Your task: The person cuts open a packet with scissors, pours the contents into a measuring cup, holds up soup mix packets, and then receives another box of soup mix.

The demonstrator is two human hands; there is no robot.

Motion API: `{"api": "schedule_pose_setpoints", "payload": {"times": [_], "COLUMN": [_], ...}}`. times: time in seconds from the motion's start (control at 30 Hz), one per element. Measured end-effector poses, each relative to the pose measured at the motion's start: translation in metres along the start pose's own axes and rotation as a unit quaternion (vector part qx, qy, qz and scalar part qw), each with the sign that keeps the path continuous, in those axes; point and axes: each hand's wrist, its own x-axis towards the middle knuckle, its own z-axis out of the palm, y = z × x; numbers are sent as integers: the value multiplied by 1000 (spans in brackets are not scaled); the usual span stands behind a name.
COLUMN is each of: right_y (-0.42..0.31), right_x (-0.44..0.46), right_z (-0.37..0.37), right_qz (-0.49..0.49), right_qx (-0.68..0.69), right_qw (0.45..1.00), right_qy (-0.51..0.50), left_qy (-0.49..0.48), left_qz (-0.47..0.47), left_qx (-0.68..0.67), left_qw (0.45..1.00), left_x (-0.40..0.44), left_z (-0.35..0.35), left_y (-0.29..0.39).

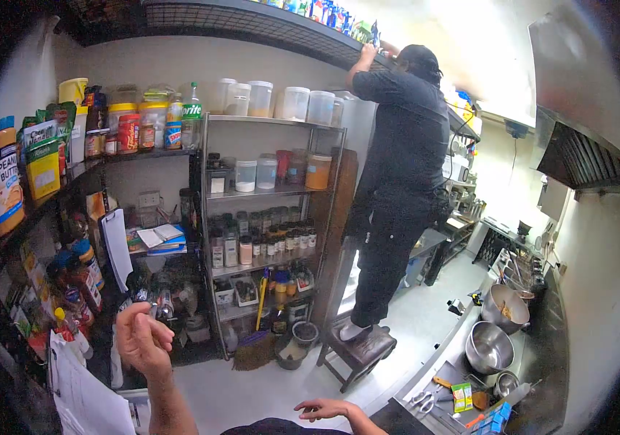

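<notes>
My left hand (143,337) is raised at the lower left, its fingers curled in loosely, with no object showing in them. It is in front of the dark shelving and apart from the goods there. My right hand (322,409) hangs low near the bottom middle, fingers stretched out and holding nothing. Beyond it, a person in dark clothes (404,145) stands on a dark step stool (357,348), arms up at the high shelf (252,25) that bears colourful packets (331,16).
A metal rack (273,192) holds tubs and spice jars. At left, a peanut butter jar (3,177) and a clipboard (116,246) are on dark shelving. A broom (254,351) and bucket (297,344) stand on the floor. Steel bowls (489,348) and scissors (424,400) lie on the right counter.
</notes>
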Motion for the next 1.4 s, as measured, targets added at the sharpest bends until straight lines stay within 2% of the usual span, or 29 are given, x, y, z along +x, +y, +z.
{"api": "schedule_pose_setpoints", "payload": {"times": [0.1, 0.17, 0.2, 0.23, 0.27, 0.3, 0.4, 0.47, 0.5, 0.53, 0.57, 0.6, 0.67, 0.73, 0.8, 0.87, 0.93, 0.97, 1.03, 1.07, 1.13, 1.17, 1.2, 1.27, 1.3, 1.33, 1.4], "right_y": [-2, -2, 9, 3, 13, 25, 21, 31, 30, 30, 44, 61, 95, 125, 139, 196, 252, 277, 311, 322, 331, 334, 338, 347, 376, 392, 408], "right_x": [-2, -1, 5, 3, 10, 17, 16, 18, 9, -2, -9, -16, -41, -78, -128, -153, -180, -190, -206, -208, -216, -216, -212, -212, -216, -217, -220], "right_z": [-4, -4, -5, -6, -6, -4, -2, 1, 1, -2, -4, -7, -16, -18, -10, 3, 8, 11, 9, 4, -13, -26, -38, -56, -64, -74, -88], "right_qz": [-10, -21, -55, -52, -60, -85, -66, -64, -60, -55, -74, -89, -20, 61, 160, 193, 274, 273, 324, 322, 341, 377, 372, 388, 424, 419, 525], "right_qx": [-11, -40, -11, -47, -15, -2, -14, -42, -21, -10, -23, -42, -9, 35, 114, 147, 81, 79, 18, 18, 56, 52, 52, -130, -122, -121, 35], "right_qw": [1000, 999, 998, 997, 998, 996, 997, 995, 994, 992, 975, 947, 890, 833, 773, 687, 631, 631, 582, 583, 543, 534, 535, 546, 550, 549, 374], "right_qy": [4, 13, 12, 21, 26, 33, 42, 70, 90, 110, 209, 306, 455, 549, 603, 685, 721, 722, 746, 746, 766, 755, 757, 731, 709, 713, 764], "left_qy": [-4, 16, 2, 11, 16, 2, 6, -26, -99, -111, -122, -80, -104, -136, -136, -132, -122, -113, -110, -113, -114, -113, -113, -123, -134, -131, -133], "left_qz": [19, -22, -33, -10, 9, 18, 25, 99, 271, 261, 249, 40, 117, 126, 100, 72, 37, 17, 17, 18, 16, 14, 12, 30, 45, 51, 42], "left_qx": [-3, 1, 12, -9, -31, -15, 87, 166, 280, 277, 275, 178, 229, 183, 157, 146, 155, 162, 184, 207, 207, 205, 203, 228, 254, 253, 231], "left_qw": [1000, 1000, 999, 1000, 999, 1000, 996, 981, 916, 918, 921, 980, 961, 966, 973, 978, 980, 980, 977, 972, 972, 972, 973, 965, 957, 957, 963], "left_x": [0, -3, -3, -1, 0, 0, -2, -4, 3, 2, 0, -8, -11, -12, -15, -18, -25, -30, -36, -40, -50, -55, -58, -63, -65, -67, -68], "left_z": [1, -1, -1, 1, 3, -1, 3, -3, -2, 4, 10, 14, 15, 19, 27, 39, 60, 69, 82, 87, 97, 103, 109, 116, 119, 122, 122], "left_y": [-1, 0, 0, -1, -2, -3, -1, -13, -14, -11, -8, -5, -21, -31, -39, -38, -25, -19, -13, -11, -8, -7, -5, -1, 1, 4, 9]}}
